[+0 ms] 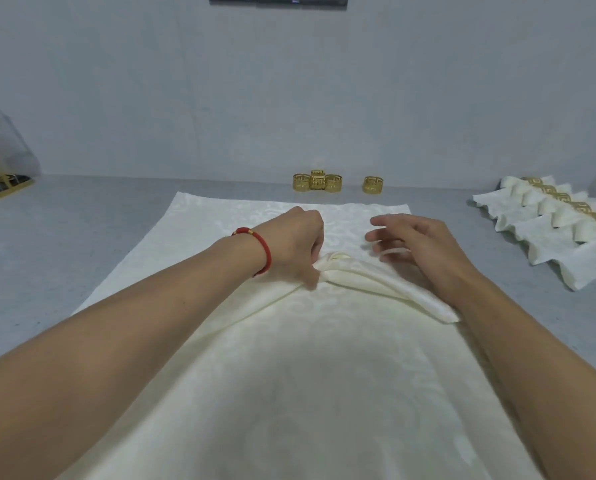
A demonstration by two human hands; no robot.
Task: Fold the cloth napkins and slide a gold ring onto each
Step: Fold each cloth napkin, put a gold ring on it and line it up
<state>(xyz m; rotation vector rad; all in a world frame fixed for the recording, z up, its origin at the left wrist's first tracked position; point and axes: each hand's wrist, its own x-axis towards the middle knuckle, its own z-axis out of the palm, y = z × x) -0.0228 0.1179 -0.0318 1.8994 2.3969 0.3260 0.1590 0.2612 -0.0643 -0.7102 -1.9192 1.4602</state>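
Here I see my left hand [298, 242] down on the big white napkin [241, 358]. Its fingers are curled tight and they pinch a bunched-up bit of the cloth, right at the spot where the folds come together in a little knot. There is a red band [260, 249] on that wrist.

My right hand [417, 244] is just beside it, on the other side of the bunch. Its fingers are spread out and loose, and they hold nothing. I cannot tell if the fingertips touch the cloth or float just over it. A thick folded strip of the napkin runs from the pinching fingers back under my right wrist.

The rest of the napkin lies flat on the gray table [47, 244], spread out past my fingertips and back toward me.

Far past the fingertips, near the wall, stand the gold rings [317, 181]. Three sit close together with one more on top, and one ring [372, 185] stands alone a bit to the right of them.

Off to the right of my right fingers lies a row of done napkins [546, 223], each one with a gold ring on it.

Far to the left of my left fingers there is a tray with a gold edge [3, 190].
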